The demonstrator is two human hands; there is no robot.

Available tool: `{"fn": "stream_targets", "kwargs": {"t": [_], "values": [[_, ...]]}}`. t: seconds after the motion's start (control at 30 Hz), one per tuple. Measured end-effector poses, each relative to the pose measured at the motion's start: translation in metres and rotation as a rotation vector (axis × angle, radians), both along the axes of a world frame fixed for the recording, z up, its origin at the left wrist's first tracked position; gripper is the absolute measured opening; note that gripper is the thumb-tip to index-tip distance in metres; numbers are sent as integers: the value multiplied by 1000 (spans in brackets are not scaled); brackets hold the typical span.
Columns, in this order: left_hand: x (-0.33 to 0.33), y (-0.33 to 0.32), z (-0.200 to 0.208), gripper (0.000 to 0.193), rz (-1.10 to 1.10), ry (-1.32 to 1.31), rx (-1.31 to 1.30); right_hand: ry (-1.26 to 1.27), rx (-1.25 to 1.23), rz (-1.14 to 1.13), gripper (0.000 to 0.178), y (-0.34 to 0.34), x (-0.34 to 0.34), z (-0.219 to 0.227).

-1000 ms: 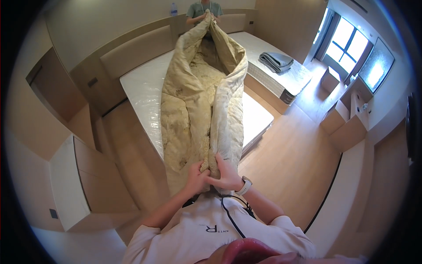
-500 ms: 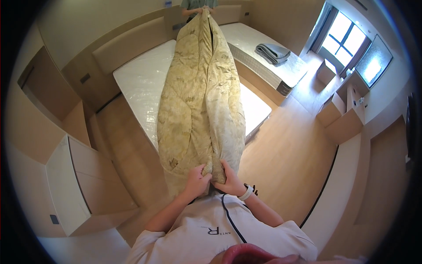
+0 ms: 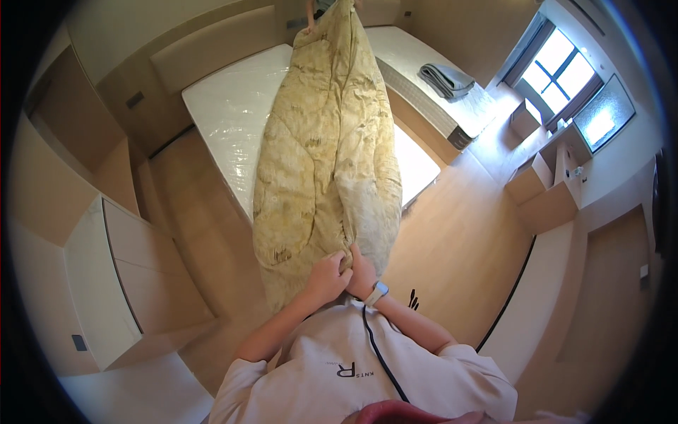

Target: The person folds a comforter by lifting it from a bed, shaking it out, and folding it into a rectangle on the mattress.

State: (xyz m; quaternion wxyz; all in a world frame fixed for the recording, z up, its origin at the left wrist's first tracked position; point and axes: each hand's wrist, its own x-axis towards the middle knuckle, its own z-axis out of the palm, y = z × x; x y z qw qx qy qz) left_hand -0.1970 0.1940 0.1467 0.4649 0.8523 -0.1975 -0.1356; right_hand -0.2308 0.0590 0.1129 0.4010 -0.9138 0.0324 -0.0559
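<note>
A yellow patterned quilt (image 3: pixel 304 155) hangs stretched lengthwise in front of me, with folds running down its middle. My left hand (image 3: pixel 327 278) grips its near end, fingers closed round a bunch of the cloth. Right beside it, my right hand (image 3: pixel 362 273) is closed on the same end; a pale watch sits on that wrist. At the far end another person's hand (image 3: pixel 310 22) holds the quilt's left corner, and more of that person is cut off by the top edge.
Below the quilt is a plastic-wrapped mattress (image 3: pixel 219 106) on a bed. A second mattress (image 3: pixel 402 53) on the right carries a folded grey blanket (image 3: pixel 446 80). Wooden cabinets (image 3: pixel 152 268) line the left, and box-like furniture (image 3: pixel 544 201) stands at the right wall.
My two hands have come closer together and slightly up in the picture. The other person's left-side hand has moved outward along the quilt's far edge, widening it there.
</note>
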Motion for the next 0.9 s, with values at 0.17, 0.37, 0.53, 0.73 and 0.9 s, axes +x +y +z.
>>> {"fn": "stream_targets", "kwargs": {"t": [0.17,0.37,0.53,0.73,0.9], "values": [[-2,32,-20,46,7,-121,-266,71,193,95,32,-3,36,-1],[-17,64,-125,72,239,-113,-177,154,262,-54,20,21,47,43],[-20,95,-258,88,406,-158,-137,-29,274,-105,22,34,56,80],[-75,127,-377,85,683,38,-171,-349,510,-303,19,51,44,182],[-84,83,-386,99,737,494,-667,-355,854,-435,20,48,13,206]]}}
